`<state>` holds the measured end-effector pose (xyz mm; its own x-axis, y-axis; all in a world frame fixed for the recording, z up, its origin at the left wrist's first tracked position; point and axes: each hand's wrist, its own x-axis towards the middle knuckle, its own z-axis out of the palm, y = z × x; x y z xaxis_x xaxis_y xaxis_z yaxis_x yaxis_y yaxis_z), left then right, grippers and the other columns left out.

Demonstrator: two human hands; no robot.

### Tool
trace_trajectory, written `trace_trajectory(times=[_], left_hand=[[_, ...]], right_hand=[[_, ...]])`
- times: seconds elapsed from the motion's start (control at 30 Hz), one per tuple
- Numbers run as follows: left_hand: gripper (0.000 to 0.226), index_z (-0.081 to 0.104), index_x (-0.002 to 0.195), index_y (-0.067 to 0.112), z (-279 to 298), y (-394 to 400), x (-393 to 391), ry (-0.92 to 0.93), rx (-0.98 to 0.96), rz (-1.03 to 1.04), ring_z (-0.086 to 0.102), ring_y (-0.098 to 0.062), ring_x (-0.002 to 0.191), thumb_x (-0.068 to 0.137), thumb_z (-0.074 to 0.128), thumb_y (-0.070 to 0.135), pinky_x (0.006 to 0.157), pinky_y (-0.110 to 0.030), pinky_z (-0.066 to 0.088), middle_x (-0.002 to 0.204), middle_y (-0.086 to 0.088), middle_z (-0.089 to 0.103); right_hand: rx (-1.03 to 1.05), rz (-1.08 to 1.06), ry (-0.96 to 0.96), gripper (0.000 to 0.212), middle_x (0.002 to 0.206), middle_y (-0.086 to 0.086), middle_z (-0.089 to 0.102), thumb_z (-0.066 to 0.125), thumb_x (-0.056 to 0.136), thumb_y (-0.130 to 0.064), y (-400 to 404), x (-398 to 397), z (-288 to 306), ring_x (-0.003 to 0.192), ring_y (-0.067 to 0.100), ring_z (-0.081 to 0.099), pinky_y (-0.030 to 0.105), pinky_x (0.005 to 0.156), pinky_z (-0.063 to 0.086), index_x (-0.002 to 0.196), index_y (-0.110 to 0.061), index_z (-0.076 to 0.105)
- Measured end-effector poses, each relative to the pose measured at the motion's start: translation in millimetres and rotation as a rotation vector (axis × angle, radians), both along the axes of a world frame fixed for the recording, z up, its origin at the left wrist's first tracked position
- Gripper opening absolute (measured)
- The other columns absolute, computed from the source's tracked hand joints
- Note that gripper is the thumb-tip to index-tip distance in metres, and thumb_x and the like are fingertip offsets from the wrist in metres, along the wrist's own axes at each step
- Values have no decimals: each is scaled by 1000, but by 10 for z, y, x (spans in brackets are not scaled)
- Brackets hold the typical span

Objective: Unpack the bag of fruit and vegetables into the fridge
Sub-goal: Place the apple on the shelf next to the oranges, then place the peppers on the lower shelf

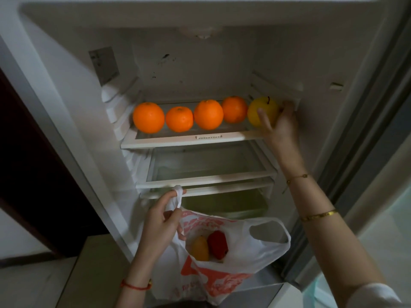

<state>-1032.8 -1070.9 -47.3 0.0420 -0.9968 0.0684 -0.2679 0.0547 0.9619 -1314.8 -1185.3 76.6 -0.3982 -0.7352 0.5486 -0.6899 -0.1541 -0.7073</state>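
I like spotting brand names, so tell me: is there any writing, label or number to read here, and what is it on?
Nothing here can be read.
Plastic bag: red-orange print, perhaps characters, too crumpled and blurred to read.
Grey sticker on the fridge's left inner wall: marks too small and dim.
Front rim of the top shelf: a small plate with a row of marks, illegible.
Oranges and yellow fruit: no stickers visible.

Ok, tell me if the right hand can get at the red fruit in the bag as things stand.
Probably yes, once freed. The right hand grips the yellow apple on the top shelf. The left hand holds the plastic bag open, leaving the red fruit uncovered.
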Motion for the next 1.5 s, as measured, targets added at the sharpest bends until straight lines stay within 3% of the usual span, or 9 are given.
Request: trace_trajectory(times=[0.23,0.33,0.47,0.63,0.77,1.0,1.13,1.37,1.5], left_hand=[[38,58,128,21,23,144,58,10,-17,13,64,-24,54,95,54,2,57,-60,57,92,9,68],[39,59,125,25,28,268,58,12,-35,39,67,-38,74,95,53,1,61,-57,58,90,-13,68],[42,59,127,23,-33,390,90,40,-46,43,63,-38,61,93,54,-2,53,-53,57,86,-18,66],[44,60,118,36,-42,532,104,67,-49,43,73,-20,77,94,54,-1,60,-38,61,104,1,70],[49,59,121,35,-69,628,156,83,-50,23,64,-38,60,93,53,-5,51,-40,58,88,-21,68],[45,56,131,15,-127,765,263,127,-23,-20,56,-21,42,91,53,-6,42,-37,54,60,-1,63],[44,58,128,14,-126,794,287,121,-32,-22,59,-21,43,84,58,14,40,-48,52,78,3,64],[41,59,125,13,-120,804,329,72,-22,-33,59,-17,44,84,54,11,42,-45,53,116,-4,65],[38,59,124,14,-106,788,339,76,-22,-13,56,-12,41,88,55,3,42,-44,53,81,3,62]], right_hand=[[-199,28,129,23,97,10,59,58,95,-25,561,278,-241,86,21,57,32,73,48,106,-6,54],[-6,335,112,11,78,0,65,63,92,-21,752,455,-514,69,11,61,23,63,49,88,-10,63],[424,713,242,7,83,-6,73,67,89,-16,848,706,-1069,70,-1,64,18,70,52,88,-14,74],[771,863,434,20,109,-4,69,61,93,-31,882,925,-1787,95,10,64,24,87,52,109,-20,68],[921,889,652,46,138,7,53,56,95,-30,945,1125,-2021,127,26,49,34,111,38,137,-12,49],[898,800,865,72,155,13,30,48,94,-52,780,1340,-2550,143,32,29,41,120,21,151,-14,25],[912,744,981,79,158,20,20,42,95,-51,711,1375,-2751,146,36,20,47,122,15,153,-6,14],[895,757,956,85,155,20,25,53,90,-52,680,1381,-2806,143,37,25,46,121,19,152,-6,17],[823,805,682,91,150,11,36,69,75,-60,682,1359,-2750,136,31,38,40,116,30,145,-18,30]])
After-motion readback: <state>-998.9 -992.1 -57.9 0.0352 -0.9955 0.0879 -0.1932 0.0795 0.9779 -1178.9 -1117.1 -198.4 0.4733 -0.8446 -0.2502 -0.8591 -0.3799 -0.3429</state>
